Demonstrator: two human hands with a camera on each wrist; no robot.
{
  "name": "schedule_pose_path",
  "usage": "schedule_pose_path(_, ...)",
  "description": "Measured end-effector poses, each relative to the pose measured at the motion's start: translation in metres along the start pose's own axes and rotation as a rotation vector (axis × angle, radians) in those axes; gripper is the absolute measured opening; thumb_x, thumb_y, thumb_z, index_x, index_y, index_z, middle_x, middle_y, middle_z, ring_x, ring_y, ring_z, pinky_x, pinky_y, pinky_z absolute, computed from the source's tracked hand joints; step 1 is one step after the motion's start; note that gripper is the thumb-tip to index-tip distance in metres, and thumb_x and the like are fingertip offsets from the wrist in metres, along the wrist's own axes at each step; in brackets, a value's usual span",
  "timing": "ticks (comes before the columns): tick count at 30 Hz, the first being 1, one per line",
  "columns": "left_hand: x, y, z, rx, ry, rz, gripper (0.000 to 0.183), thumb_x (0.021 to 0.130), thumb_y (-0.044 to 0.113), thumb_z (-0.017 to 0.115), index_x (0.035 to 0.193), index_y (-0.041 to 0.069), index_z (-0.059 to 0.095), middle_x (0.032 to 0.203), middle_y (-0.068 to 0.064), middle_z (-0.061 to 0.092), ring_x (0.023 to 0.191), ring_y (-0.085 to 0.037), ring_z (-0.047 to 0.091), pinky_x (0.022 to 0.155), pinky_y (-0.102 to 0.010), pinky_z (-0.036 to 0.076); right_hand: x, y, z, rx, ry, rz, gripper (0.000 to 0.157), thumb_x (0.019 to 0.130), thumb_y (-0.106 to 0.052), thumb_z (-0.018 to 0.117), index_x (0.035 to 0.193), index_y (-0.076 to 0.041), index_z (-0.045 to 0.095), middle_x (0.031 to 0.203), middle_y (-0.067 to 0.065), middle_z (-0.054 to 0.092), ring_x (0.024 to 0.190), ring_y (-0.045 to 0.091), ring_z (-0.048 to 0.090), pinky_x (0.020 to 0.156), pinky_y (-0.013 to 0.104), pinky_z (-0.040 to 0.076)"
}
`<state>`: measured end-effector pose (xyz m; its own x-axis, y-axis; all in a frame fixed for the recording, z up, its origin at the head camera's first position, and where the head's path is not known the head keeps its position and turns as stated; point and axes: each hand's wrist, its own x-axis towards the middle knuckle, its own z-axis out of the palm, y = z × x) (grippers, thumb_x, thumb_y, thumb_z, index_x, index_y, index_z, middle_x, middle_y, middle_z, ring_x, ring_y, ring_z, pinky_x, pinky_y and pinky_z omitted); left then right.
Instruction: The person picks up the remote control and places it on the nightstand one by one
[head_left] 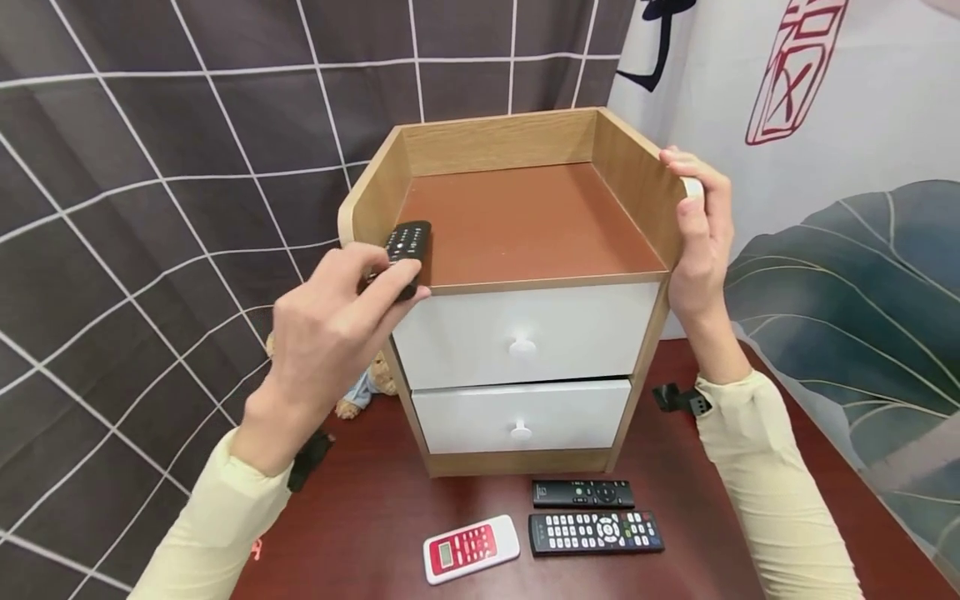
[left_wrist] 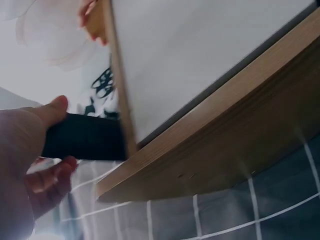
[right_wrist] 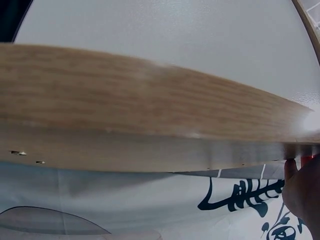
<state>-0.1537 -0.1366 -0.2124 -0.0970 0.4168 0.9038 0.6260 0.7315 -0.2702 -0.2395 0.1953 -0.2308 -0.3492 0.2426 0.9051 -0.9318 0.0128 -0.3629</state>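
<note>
A small wooden cabinet (head_left: pixel 540 371) with two white drawers and a walled brown top stands on the table. At its left front corner my left hand (head_left: pixel 322 337) pinches a black remote control (head_left: pixel 408 240) between thumb and fingers. The remote's far end reaches over the brown top; whether it touches the surface I cannot tell. In the left wrist view, the remote (left_wrist: pixel 92 137) shows dark and blurred beside the wooden edge. My right hand (head_left: pixel 701 233) grips the cabinet's right side panel (head_left: pixel 641 187), fingers over its upper edge. Only part of that hand (right_wrist: pixel 305 192) shows in the right wrist view.
On the dark red table (head_left: pixel 360 517), a white-and-red remote (head_left: pixel 471 548), a small black remote (head_left: pixel 582 493) and a larger black remote (head_left: pixel 596 532) lie before the cabinet. A plush toy (head_left: pixel 367 390) is partly hidden at left. Checked cloth (head_left: pixel 210 158) hangs behind.
</note>
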Motion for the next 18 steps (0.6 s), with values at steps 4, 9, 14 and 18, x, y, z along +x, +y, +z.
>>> schedule_pose_path(4, -0.009, -0.004, 0.012, 0.101, -0.193, -0.029, 0.027, 0.097, 0.023, 0.065, 0.119, 0.009, 0.07, 0.103, -0.013, 0.061, 0.082, -0.032, 0.06, 0.054, -0.043, 0.053, 0.001, 0.0, 0.001, -0.009, -0.002, -0.005, 0.031, 0.094, -0.015, 0.044, 0.116, -0.001, 0.06, 0.125, 0.005, 0.063, 0.134, 0.031, 0.045, 0.118, 0.038, 0.026)
schedule_pose_path(9, -0.011, 0.0, 0.019, 0.17, -0.274, -0.085, 0.032, 0.101, 0.026, 0.057, 0.126, 0.009, 0.066, 0.111, -0.013, 0.06, 0.083, -0.034, 0.055, 0.047, -0.043, 0.049, 0.002, 0.0, 0.002, -0.017, -0.004, -0.009, 0.031, 0.094, -0.015, 0.043, 0.117, -0.002, 0.06, 0.126, 0.006, 0.063, 0.134, 0.03, 0.045, 0.118, 0.038, 0.026)
schedule_pose_path(14, -0.01, 0.007, 0.022, 0.192, -0.267, -0.159, 0.031, 0.102, 0.023, 0.055, 0.125, 0.008, 0.068, 0.111, -0.014, 0.061, 0.081, -0.033, 0.056, 0.043, -0.042, 0.047, 0.0, -0.003, 0.004, -0.011, 0.001, -0.012, 0.031, 0.094, -0.016, 0.044, 0.116, -0.001, 0.06, 0.125, 0.005, 0.063, 0.134, 0.03, 0.045, 0.117, 0.038, 0.026)
schedule_pose_path(18, -0.008, 0.012, 0.024, 0.175, -0.284, -0.286, 0.032, 0.102, 0.024, 0.055, 0.126, 0.007, 0.068, 0.114, -0.014, 0.062, 0.08, -0.034, 0.063, 0.042, -0.045, 0.047, -0.001, -0.007, 0.006, -0.006, -0.002, 0.006, 0.03, 0.094, -0.016, 0.044, 0.116, -0.002, 0.06, 0.125, 0.003, 0.063, 0.133, 0.029, 0.045, 0.117, 0.036, 0.025)
